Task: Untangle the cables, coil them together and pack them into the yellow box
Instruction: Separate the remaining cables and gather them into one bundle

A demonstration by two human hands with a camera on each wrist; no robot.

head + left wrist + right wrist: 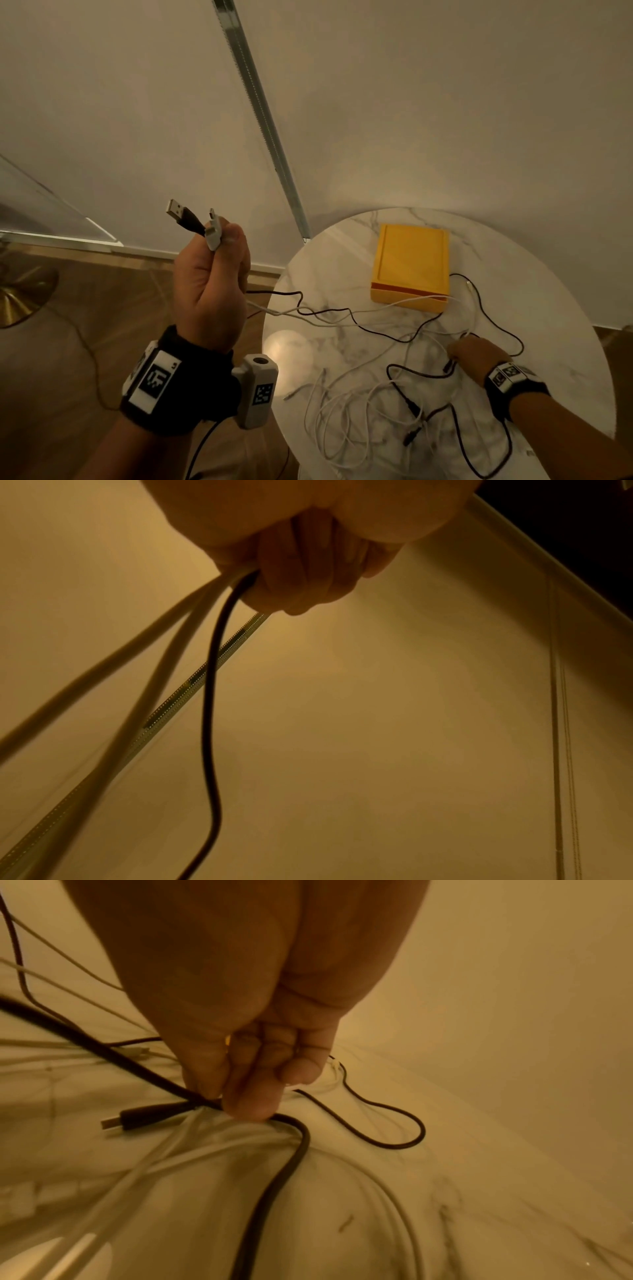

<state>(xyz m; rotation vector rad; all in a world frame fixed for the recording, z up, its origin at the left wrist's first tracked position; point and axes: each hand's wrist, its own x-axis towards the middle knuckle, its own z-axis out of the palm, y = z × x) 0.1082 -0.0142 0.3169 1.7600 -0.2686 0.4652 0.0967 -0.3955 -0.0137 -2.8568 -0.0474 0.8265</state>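
Above the floor, plug ends are clenched in the left hand — gathered for coiling — while a black cable is pinched by the right hand on the table, near the yellow box.

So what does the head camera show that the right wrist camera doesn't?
Only the head view shows the yellow box, closed on the marble table, and the left hand raised, gripping plug ends of black and white cables. Only the right wrist view shows the right hand's fingertips pinching the black cable beside a black plug. Both show the right hand and the cable tangle.
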